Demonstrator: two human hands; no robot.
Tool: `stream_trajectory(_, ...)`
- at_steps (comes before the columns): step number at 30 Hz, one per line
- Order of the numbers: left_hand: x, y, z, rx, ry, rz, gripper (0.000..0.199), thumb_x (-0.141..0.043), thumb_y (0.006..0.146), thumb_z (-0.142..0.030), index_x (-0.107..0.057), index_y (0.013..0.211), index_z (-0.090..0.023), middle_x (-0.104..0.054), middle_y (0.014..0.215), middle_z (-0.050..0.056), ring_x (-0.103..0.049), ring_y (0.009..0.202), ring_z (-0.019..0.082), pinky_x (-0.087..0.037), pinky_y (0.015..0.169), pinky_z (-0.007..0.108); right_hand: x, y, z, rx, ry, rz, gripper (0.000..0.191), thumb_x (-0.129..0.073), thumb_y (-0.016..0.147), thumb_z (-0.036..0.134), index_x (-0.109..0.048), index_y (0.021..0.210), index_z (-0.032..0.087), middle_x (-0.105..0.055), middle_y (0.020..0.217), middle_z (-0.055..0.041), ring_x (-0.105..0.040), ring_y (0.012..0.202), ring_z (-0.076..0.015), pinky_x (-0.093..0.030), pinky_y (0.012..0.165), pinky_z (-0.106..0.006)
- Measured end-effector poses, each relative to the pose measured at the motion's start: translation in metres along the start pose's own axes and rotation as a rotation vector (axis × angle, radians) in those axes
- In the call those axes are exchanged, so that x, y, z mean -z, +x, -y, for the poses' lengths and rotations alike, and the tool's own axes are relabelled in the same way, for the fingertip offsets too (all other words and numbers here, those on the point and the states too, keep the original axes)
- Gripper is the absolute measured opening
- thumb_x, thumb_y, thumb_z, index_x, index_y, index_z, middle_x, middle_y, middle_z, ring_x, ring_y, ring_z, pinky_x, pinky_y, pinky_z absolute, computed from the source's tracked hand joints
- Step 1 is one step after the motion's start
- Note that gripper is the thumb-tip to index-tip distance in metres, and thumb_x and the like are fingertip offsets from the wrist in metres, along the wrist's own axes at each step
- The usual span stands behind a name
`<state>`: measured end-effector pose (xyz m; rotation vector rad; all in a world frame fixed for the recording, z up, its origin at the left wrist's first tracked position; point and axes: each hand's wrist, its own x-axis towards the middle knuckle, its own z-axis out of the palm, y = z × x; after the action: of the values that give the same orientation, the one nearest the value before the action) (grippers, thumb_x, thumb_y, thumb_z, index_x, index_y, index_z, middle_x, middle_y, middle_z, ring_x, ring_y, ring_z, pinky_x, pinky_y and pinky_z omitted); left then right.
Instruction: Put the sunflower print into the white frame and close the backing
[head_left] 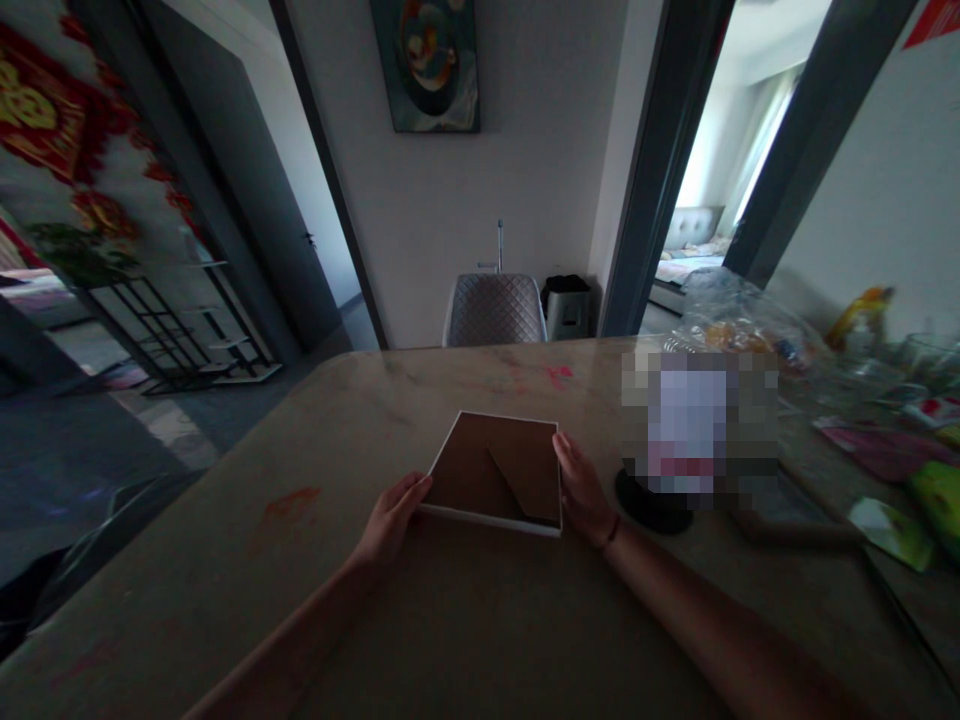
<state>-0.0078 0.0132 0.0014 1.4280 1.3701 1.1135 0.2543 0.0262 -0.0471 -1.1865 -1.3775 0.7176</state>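
Observation:
A flat rectangular picture frame (pixel 469 470) with a brown back and a thin white edge lies between my hands, above or on the table (pixel 300 590). A narrow brown flap, like a stand, crosses its back at a slant. My left hand (pixel 395 508) grips its left edge near the front corner. The right edge is held by my right hand (pixel 581 487), fingers and thumb at the side. A dark band circles my right wrist. Whether the frame touches the tabletop is hard to tell.
Right of my right hand stands a blurred-out object (pixel 686 430) beside a dark round base (pixel 652 505). Clear plastic bags (pixel 742 320), a dark tray-like item (pixel 795 515) and green packages (pixel 892 535) crowd the right side. A grey quilted chair (pixel 497 310) stands beyond the far edge.

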Motion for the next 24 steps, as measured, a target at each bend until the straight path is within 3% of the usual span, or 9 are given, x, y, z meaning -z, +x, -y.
stream_trajectory(2, 0.000, 0.003, 0.003, 0.033, 0.004, 0.014, 0.036, -0.055, 0.068, -0.054, -0.054, 0.064, -0.018, -0.041, 0.045, -0.007, -0.039, 0.040, 0.009, -0.030, 0.040, 0.020, -0.003, 0.001, 0.002, -0.074, 0.056, -0.045, 0.050, -0.055, 0.070, 0.042, -0.053, 0.115, 0.020, -0.048, 0.128, -0.0102, -0.033, 0.127, -0.0262, -0.027, 0.104, -0.043)
stream_trajectory(5, -0.001, 0.007, 0.007, 0.058, -0.020, -0.025, 0.039, -0.054, 0.066, -0.057, -0.052, 0.064, -0.018, -0.040, 0.043, -0.008, -0.038, 0.037, 0.008, -0.029, 0.038, 0.019, -0.013, 0.002, 0.012, -0.243, 0.234, -0.059, 0.052, -0.048, 0.075, 0.043, -0.041, 0.123, 0.023, -0.060, 0.111, -0.0073, -0.052, 0.110, -0.0241, -0.043, 0.090, -0.042)
stream_trajectory(9, -0.003, 0.008, 0.009, 0.061, -0.044, -0.080, 0.041, -0.052, 0.065, -0.059, -0.049, 0.063, -0.018, -0.043, 0.042, -0.007, -0.039, 0.035, 0.008, -0.030, 0.038, 0.019, -0.021, -0.001, 0.026, -0.355, 0.410, -0.001, 0.063, -0.061, 0.065, 0.036, -0.035, 0.120, 0.019, -0.062, 0.102, -0.0075, -0.060, 0.091, -0.0221, -0.048, 0.078, -0.036)
stream_trajectory(15, -0.005, 0.000, 0.002, 0.093, -0.115, -0.075, 0.039, -0.053, 0.066, -0.058, -0.050, 0.073, -0.019, -0.048, 0.045, -0.007, -0.042, 0.037, 0.009, -0.031, 0.039, 0.020, -0.020, -0.001, 0.022, -0.284, 0.330, 0.048, 0.051, -0.061, 0.062, 0.031, -0.047, 0.110, 0.019, -0.062, 0.104, -0.0088, -0.060, 0.092, -0.0221, -0.046, 0.080, -0.035)
stream_trajectory(20, -0.005, -0.001, -0.004, 0.062, -0.112, -0.006, 0.037, -0.062, 0.060, -0.054, -0.055, 0.063, -0.018, -0.047, 0.049, -0.006, -0.047, 0.043, 0.010, -0.035, 0.043, 0.021, -0.021, 0.006, 0.008, -0.203, 0.383, -0.003, 0.042, -0.053, 0.067, 0.031, -0.056, 0.108, 0.022, -0.062, 0.112, -0.0072, -0.055, 0.106, -0.0230, -0.041, 0.092, -0.039)
stream_trajectory(24, -0.006, 0.001, -0.004, 0.097, -0.203, 0.035, 0.038, -0.063, 0.060, -0.055, -0.061, 0.066, -0.017, -0.060, 0.057, -0.002, -0.058, 0.056, 0.017, -0.044, 0.055, 0.026, -0.021, 0.007, 0.006, -0.189, 0.371, 0.054, 0.043, -0.052, 0.067, 0.029, -0.058, 0.109, 0.025, -0.061, 0.115, -0.0031, -0.053, 0.110, -0.0217, -0.038, 0.096, -0.041)
